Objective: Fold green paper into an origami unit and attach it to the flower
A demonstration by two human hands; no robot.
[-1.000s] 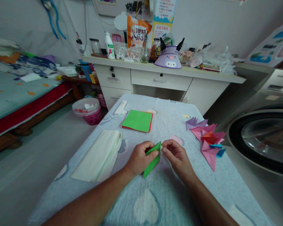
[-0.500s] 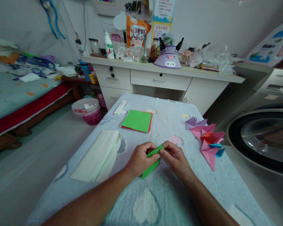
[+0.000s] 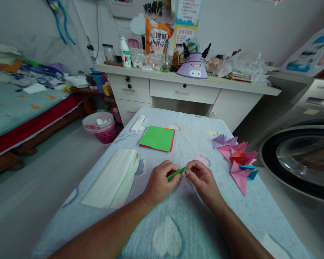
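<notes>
"Head view: what does the left hand (image 3: 160, 180) have?"

"Folded green paper (image 3: 176, 173), closed between its thumb and fingers. The paper sits edge-on, so only a thin strip shows, slanting up towards the other hand."

"And the right hand (image 3: 203, 180)?"

"Its thumb and fingers are bent and close together, right at the paper's far tip. I cannot tell whether they pinch it or merely touch."

"Where is the paper, then?"

"Between the two hands, over the near half of the table's pale blue cloth (image 3: 202, 223)."

"What lies around them?"

"Beyond the hands, a stack of square sheets (image 3: 157, 139), green on top, red showing at the edge. Left of the left hand, a pale, folded wrapper-like thing (image 3: 112, 180); farther back, a narrow white box (image 3: 138, 123). Off to the right, folded paper shapes (image 3: 240, 176) in purple, pink, red and blue, bunched together."
</notes>
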